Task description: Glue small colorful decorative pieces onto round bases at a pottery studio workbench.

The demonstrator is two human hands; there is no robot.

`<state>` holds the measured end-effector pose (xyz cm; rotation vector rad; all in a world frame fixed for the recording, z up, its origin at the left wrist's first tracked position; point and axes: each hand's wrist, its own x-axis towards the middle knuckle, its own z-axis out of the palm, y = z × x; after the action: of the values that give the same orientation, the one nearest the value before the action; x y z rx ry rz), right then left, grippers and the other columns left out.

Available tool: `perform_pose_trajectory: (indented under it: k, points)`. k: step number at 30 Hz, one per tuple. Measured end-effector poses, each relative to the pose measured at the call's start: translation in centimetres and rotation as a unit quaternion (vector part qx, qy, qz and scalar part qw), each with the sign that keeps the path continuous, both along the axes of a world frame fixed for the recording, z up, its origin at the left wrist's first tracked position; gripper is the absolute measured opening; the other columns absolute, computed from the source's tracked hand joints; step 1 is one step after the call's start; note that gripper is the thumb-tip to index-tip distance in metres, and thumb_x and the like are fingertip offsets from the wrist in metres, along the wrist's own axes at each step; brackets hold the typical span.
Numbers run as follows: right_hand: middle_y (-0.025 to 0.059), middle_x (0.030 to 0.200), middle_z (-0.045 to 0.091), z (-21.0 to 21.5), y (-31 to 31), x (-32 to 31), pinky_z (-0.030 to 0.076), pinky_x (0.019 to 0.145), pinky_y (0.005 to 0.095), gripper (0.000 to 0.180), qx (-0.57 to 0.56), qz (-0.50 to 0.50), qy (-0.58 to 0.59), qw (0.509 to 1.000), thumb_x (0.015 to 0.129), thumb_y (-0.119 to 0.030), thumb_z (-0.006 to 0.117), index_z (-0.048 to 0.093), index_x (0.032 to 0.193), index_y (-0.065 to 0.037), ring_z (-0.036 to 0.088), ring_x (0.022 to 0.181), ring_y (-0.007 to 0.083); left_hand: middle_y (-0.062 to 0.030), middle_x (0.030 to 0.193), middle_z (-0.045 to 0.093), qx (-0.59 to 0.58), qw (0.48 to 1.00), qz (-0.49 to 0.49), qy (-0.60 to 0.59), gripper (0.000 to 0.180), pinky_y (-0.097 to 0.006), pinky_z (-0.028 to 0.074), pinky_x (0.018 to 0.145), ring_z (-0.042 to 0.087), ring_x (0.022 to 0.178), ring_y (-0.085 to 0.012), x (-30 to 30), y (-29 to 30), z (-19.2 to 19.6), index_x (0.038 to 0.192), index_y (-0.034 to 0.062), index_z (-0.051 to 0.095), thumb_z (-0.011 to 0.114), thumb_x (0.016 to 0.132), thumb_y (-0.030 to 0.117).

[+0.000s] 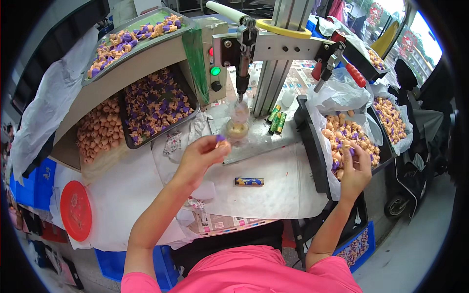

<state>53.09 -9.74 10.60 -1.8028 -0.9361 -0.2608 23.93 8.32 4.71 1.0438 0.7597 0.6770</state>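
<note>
1. Head view, nearest zone: both bare forearms rise from the lower edge over a white-covered surface (273,195). A small blue and yellow tube (249,181) lies flat on it between the arms, long axis left to right, touching neither hand.

2. Left hand (202,155) — grip pressed together, fingertips pinching a small orange and purple piece (221,140). It is the hand nearer the press.

3. Key relation: the clear cup fixture (237,129) under the press rod (243,73) sits just beside the pinched piece, up and to the right of the left fingertips; the rod's long axis stands upright above it.

4. Right hand (355,168) — fingers curled down into the lined black tray (312,146) of orange pieces at the right, fingertips among them; whether they have closed on one cannot be told.

5. Farther off: a black tray of purple and orange pieces (156,105) and a heap of orange ones (100,129) at upper left; a red lid (75,210) at the left edge.
</note>
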Motion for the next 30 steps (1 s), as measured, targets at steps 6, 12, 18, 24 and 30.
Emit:
perform_pose_trajectory:
  k: [6,12,18,24,30]
  points:
    - [0.0054,0.095,0.061,0.4,-1.3,0.9,0.047,0.063,0.0233,0.014,0.077,-0.030,-0.125,0.989,0.088,-0.006,0.064,0.066,0.100,-0.001,0.058,0.080,0.0122,-0.0019,0.096,0.056,0.103,0.991,0.074,0.040,0.029,-0.024,0.048,0.074,0.054,0.085,-0.0096,5.7,3.6,-2.4,0.102,0.0035,0.063,0.075,0.078,0.015]
    - [0.0051,0.092,0.060,0.4,-0.4,-3.0,0.045,0.064,0.0211,0.008,0.011,0.203,-0.060,0.977,0.086,0.000,0.063,0.065,0.094,0.002,0.055,0.074,0.0096,-0.0036,0.103,0.045,0.215,0.968,0.121,0.039,0.029,-0.026,0.049,0.070,0.051,0.087,-0.0131,8.9,4.5,-5.4,0.095,0.0022,0.063,0.078,0.072,0.008]
    - [0.0078,0.078,0.063,0.8,3.4,-10.0,0.045,0.060,0.0238,0.012,0.045,0.354,0.032,0.934,0.078,0.005,0.067,0.067,0.089,0.001,0.058,0.067,0.0139,-0.0036,0.102,0.045,0.436,0.879,0.146,0.122,0.024,-0.025,0.050,0.066,0.051,0.088,-0.0138,8.5,4.8,-7.3,0.089,0.0006,0.060,0.077,0.073,0.005]
    - [0.0119,0.089,0.067,6.8,11.1,-11.7,0.048,0.069,0.0269,0.016,0.254,0.260,-0.144,0.920,0.080,0.001,0.067,0.067,0.096,0.002,0.062,0.078,0.0168,-0.0048,0.100,0.047,0.268,0.955,0.127,0.023,0.027,-0.026,0.050,0.071,0.052,0.088,-0.0153,7.6,4.3,-6.2,0.086,0.0012,0.060,0.079,0.067,0.002]
    - [0.0159,0.098,0.067,15.6,20.2,-12.1,0.047,0.084,0.0363,0.065,0.116,0.244,-0.190,0.944,0.079,-0.036,0.073,0.051,0.127,0.002,0.062,0.092,0.0224,-0.0045,0.099,0.047,0.278,0.952,0.126,0.028,0.026,-0.027,0.048,0.075,0.052,0.089,-0.0163,6.7,3.3,-4.1,0.082,0.0023,0.062,0.080,0.064,0.003]
